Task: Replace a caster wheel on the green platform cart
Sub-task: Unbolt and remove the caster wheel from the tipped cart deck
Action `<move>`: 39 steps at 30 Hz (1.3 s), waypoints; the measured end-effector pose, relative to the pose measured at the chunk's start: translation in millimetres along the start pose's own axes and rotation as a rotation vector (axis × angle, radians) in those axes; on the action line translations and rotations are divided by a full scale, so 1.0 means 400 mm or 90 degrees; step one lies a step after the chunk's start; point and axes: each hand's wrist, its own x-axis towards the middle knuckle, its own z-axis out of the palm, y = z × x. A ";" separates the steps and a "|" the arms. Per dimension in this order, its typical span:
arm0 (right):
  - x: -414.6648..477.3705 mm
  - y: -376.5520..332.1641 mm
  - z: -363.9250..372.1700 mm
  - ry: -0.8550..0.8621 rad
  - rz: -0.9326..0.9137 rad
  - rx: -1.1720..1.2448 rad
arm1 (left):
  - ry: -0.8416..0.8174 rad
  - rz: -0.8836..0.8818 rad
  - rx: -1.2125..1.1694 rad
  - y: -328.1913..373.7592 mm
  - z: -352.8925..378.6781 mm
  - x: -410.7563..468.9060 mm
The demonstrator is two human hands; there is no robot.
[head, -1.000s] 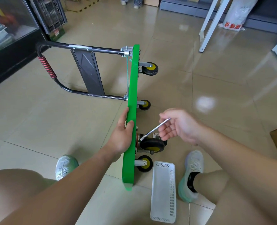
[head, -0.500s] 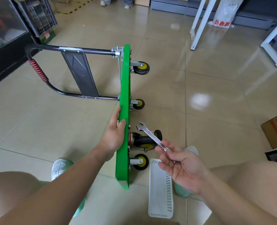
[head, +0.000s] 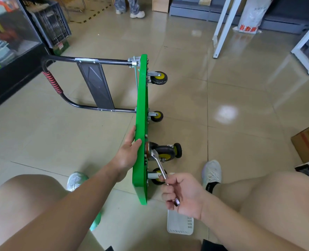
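— Green platform cart (head: 142, 124) on its edge on the tiled floor (head: 240, 91), wheels pointing right. The hands?
— Left hand (head: 127, 154) clasps the deck's upper edge. Right hand (head: 183, 195) grips a wrench (head: 159, 164), its head at the caster wheel (head: 165, 153) mount.
— Around it?
— White basket (head: 180, 224) beneath the right wrist, a second wheel (head: 177, 150) just behind the caster, a cardboard box (head: 308, 142) well apart.

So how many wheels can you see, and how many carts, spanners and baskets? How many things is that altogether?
Wheels: 5
Green cart: 1
Spanner: 1
White basket: 1
Total: 8
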 end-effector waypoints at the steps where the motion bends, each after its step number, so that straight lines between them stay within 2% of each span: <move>1: 0.003 0.007 0.002 0.023 0.004 -0.029 | -0.004 0.000 -0.002 -0.002 -0.001 -0.007; 4: 0.011 0.034 0.005 0.093 -0.011 -0.098 | -0.017 -0.002 -0.003 -0.008 -0.004 -0.026; 7: 0.012 0.057 0.022 0.112 -0.025 -0.136 | -0.026 -0.007 0.000 -0.013 -0.005 -0.041; 18: 0.065 0.080 0.064 0.055 -0.028 -0.053 | -0.016 -0.015 -0.015 -0.027 -0.004 -0.052; 24: 0.083 0.060 0.059 0.007 -0.028 -0.096 | -0.016 -0.015 -0.021 -0.032 -0.003 -0.045; 33: 0.104 0.075 0.097 0.093 -0.089 -0.026 | -0.006 -0.009 -0.008 -0.047 -0.004 -0.038; 39: 0.090 0.070 0.079 0.084 -0.141 -0.049 | -0.021 -0.010 -0.020 -0.047 -0.006 -0.037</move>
